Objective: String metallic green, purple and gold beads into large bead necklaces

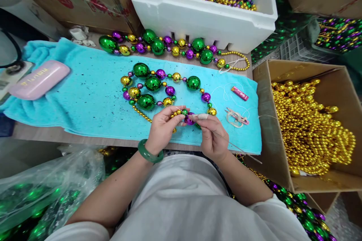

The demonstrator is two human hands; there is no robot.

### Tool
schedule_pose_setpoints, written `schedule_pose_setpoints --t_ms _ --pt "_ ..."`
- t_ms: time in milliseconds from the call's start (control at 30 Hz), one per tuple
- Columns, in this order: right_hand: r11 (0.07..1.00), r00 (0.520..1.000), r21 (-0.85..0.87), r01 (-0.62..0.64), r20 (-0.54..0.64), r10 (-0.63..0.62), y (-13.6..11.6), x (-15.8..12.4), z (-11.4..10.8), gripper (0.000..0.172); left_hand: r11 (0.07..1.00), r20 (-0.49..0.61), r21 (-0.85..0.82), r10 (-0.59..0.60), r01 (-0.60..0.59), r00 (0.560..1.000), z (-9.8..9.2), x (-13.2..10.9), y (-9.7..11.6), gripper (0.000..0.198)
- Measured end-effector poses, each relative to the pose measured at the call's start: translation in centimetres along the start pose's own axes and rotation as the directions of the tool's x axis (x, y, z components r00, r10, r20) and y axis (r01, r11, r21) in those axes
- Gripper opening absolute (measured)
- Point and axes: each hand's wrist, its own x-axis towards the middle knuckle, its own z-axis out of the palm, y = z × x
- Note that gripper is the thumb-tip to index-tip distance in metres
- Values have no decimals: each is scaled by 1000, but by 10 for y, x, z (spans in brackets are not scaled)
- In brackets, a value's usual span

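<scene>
My left hand [164, 126], with a green bangle [151, 151] at its wrist, is closed in a pinch on the bead necklace [152, 83] near small gold and green beads. Facing it, my right hand [213, 137] is closed round a long thin metal needle [246, 152], whose shaft slants out to the lower right. A pale wrap [202, 116] covers one finger of that hand. The needle's tip meets the strand by a purple bead [189, 119], partly hidden by fingers. The rest of the necklace lies in loops of green, gold and purple beads on the blue towel [93, 94].
Thread snips [237, 117], loose white thread and a small pink packet [239, 93] lie to the right. Behind is another bead necklace [157, 47] before a foam box [203, 15] of beads. A carton [261, 124] holds gold bead strands. A pink case [41, 80] sits left.
</scene>
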Motion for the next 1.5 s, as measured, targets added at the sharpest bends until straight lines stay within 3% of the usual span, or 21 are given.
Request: schedule_pose_setpoints --t_ms 333,567,633,867,1500 --pt "995 994 -51 91 71 -87 3 -4 3 31 995 -58 56 92 -89 994 4 -2 -2 26" --pt "994 996 -67 86 11 -86 3 -8 4 32 998 -5 12 55 -55 998 6 -6 -2 72" --pt "996 997 -40 78 -16 -79 3 -8 4 32 998 -11 3 56 -56 998 6 -5 -1 68" --pt "999 999 -2 49 -23 -49 3 -8 2 30 994 -44 14 113 -112 993 7 -2 -3 27" --pt "997 998 -52 56 17 -55 3 -9 2 30 986 -51 53 162 -159 986 6 -3 -8 22"
